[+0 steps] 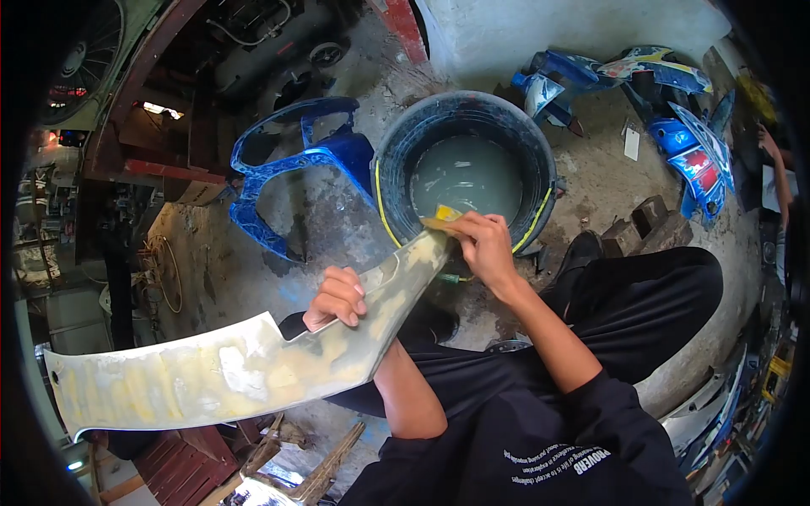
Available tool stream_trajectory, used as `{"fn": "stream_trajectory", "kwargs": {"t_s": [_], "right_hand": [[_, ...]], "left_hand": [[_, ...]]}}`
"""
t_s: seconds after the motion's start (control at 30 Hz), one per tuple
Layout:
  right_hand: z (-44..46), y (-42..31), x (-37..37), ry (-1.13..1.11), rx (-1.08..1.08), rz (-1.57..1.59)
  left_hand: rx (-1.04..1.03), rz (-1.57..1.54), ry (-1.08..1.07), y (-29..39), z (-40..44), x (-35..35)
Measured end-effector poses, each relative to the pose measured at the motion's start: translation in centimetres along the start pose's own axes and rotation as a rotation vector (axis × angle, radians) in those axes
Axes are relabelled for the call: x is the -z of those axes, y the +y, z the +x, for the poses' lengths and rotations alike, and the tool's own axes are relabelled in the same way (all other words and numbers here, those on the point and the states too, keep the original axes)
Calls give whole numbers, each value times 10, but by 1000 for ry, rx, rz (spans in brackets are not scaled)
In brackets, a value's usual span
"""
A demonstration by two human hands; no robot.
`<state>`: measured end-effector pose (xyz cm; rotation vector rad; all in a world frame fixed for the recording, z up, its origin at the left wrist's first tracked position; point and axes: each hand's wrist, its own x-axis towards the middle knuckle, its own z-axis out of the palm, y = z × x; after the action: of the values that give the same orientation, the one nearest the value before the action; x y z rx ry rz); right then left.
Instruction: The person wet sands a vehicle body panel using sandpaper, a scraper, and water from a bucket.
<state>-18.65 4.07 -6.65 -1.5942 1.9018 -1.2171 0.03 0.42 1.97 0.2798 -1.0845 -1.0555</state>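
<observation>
A long curved body panel (295,363), patchy with cream, yellow and grey filler, slants from the lower left up to the bucket's near rim. My left hand (336,299) is closed around the panel's upper edge by a notch, its forearm passing beneath. At the narrow upper end, my right hand (483,244) pinches a folded yellow-tan piece of sandpaper (442,216) against the tip. Just beyond stands a black bucket (396,126) holding cloudy grey water. The underside of the panel is hidden.
A blue plastic fairing frame (253,202) lies left of the bucket. Several blue motorcycle panels (688,152) lie at the right, near grey blocks (645,223). My crossed legs (650,295) flank the work. Wood pieces (329,464) and a red slatted object (186,462) are low left.
</observation>
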Motion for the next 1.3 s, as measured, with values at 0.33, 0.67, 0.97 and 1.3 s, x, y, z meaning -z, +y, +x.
{"fn": "stream_trajectory", "kwargs": {"t_s": [0.33, 0.67, 0.97, 1.3], "right_hand": [[0, -7, 1, 0, -13, 83], [-6, -3, -5, 23, 37, 155], [-4, -5, 3, -5, -13, 99], [-6, -12, 5, -13, 19, 166]], "left_hand": [[17, -20, -44, 1, -1, 10], [13, -27, -48, -5, -3, 9], [11, -40, -26, -3, -3, 6], [8, -27, 43, -3, -1, 9]]}}
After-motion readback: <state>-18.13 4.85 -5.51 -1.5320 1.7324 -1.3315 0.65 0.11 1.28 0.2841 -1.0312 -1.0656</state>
